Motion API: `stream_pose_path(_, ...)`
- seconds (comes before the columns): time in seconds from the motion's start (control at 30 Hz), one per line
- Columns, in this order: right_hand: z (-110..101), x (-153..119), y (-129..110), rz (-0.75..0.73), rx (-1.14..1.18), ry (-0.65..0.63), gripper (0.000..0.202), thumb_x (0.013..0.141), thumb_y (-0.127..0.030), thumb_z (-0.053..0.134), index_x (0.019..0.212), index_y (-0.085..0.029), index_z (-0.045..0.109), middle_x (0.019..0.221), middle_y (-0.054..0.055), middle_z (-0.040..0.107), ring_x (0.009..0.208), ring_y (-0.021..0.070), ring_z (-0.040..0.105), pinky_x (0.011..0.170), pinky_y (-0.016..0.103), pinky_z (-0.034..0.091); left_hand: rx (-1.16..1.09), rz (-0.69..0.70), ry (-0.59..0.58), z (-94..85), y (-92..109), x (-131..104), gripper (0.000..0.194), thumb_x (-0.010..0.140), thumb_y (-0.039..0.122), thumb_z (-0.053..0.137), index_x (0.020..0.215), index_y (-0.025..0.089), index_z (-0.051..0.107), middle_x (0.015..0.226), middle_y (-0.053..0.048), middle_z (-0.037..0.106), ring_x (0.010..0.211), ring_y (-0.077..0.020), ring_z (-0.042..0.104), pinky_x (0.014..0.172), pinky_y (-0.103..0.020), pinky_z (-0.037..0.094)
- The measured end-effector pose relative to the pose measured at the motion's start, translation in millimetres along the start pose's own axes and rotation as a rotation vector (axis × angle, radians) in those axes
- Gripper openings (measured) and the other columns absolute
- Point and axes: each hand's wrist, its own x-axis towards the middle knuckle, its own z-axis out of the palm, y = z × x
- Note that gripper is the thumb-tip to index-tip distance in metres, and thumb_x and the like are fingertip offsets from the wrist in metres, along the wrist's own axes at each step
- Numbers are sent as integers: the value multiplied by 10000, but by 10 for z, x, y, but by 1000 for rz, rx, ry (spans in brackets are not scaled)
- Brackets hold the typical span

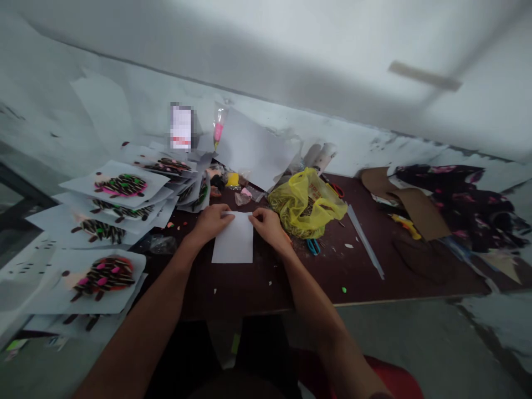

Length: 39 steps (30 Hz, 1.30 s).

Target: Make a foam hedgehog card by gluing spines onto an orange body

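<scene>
A white sheet of paper point(233, 241) lies on the dark brown table in front of me. My left hand point(214, 221) pinches its far left corner, thumb pointing inward. At the far right corner, my right hand point(266, 223) grips the same sheet between thumb and fingers. The far edge between the two hands looks straight, and I cannot tell whether it is folded. Just beyond my hands are small plastic packets, one of them yellow point(233, 179). A yellow mesh bag point(307, 205) with brownish bits inside sits right of my right hand.
Stacked white sheets with hedgehog-like craft figures point(121, 185) stand at the left. To the right are blue-handled scissors point(313, 246), clear glue sticks point(366, 241), a yellow glue gun point(406, 226), brown cardboard point(421, 213) and dark flowered cloth point(477, 199). A wall rises behind the table.
</scene>
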Motion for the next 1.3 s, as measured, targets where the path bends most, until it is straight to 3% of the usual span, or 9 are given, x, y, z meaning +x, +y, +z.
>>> stream_pose_path(0.17, 37, -28, -165, 36, -313, 3, 180, 907, -262, 544, 938, -183, 703, 918, 64, 735, 836, 191, 654, 780, 274, 436, 257, -12, 123, 42, 46, -36, 244, 826, 295, 558, 990, 192, 706, 943, -115, 711, 917, -294, 650, 805, -372, 496)
stream_pose_path(0.27, 76, -23, -219, 54, -478, -17, 246, 949, -296, 484, 1009, -183, 694, 969, 108, 741, 886, 235, 677, 790, 307, 448, 287, 141, 200, 55, 96, -44, 381, 833, 212, 548, 1198, 150, 639, 1207, -154, 630, 1145, -315, 576, 989, -426, 459)
stream_pose_path(0.37, 113, -7, -242, 67, -567, -22, 296, 980, -325, 429, 1070, -173, 666, 994, 140, 736, 911, 264, 689, 785, 328, 459, 232, 290, 116, 130, 108, -48, 387, 881, 182, 472, 1238, 161, 617, 1255, -128, 614, 1201, -276, 551, 1057, -419, 434)
stream_pose_path(0.57, 129, 7, -255, 74, -603, -17, 310, 994, -303, 425, 1242, -162, 547, 1016, 135, 727, 923, 270, 695, 780, 341, 475, 357, 290, -87, 423, 30, -93, 472, 945, 265, 396, 1354, 71, 527, 1432, -200, 524, 1354, -304, 457, 1141, -460, 358)
stream_pose_path(0.7, 102, -66, -271, -55, -646, 28, 301, 1007, -296, 403, 1230, -173, 564, 1119, 141, 685, 1016, 259, 649, 798, 329, 477, 409, 306, -34, 524, -15, -137, 455, 957, 279, 389, 1330, 76, 552, 1446, -202, 516, 1383, -314, 430, 1153, -475, 342)
stream_pose_path(0.8, 100, -175, -277, -191, -718, -52, 289, 994, -215, 393, 1120, -161, 647, 1143, 147, 660, 1062, 259, 602, 857, 341, 466, 405, 336, -3, 530, -27, -166, 461, 966, 261, 356, 1359, 96, 533, 1466, -192, 500, 1395, -304, 418, 1149, -483, 345)
stream_pose_path(0.93, 117, -345, -264, -234, -778, -144, 357, 979, -138, 366, 1203, -105, 643, 1179, 179, 647, 1097, 277, 567, 918, 389, 451, 429, 354, -41, 502, -10, -187, 471, 980, 246, 329, 1389, 127, 528, 1511, -159, 463, 1420, -306, 385, 1156, -474, 325)
stream_pose_path(1.1, 82, -573, -234, -257, -705, -127, 336, 997, -216, 410, 1210, -118, 651, 1296, 168, 618, 1169, 284, 546, 981, 423, 435, 491, 351, -52, 468, 59, -184, 464, 976, 260, 347, 1380, 160, 551, 1471, -143, 518, 1384, -313, 434, 1131, -485, 351)
stream_pose_path(1.3, 88, -753, -195, -347, -628, -117, 367, 1003, -265, 444, 1310, -138, 600, 1349, 155, 605, 1277, 279, 504, 1039, 439, 408, 542, 291, -79, 392, 170, -172, 462, 963, 296, 386, 1372, 171, 561, 1501, -169, 474, 1367, -345, 444, 1104, -524, 360)
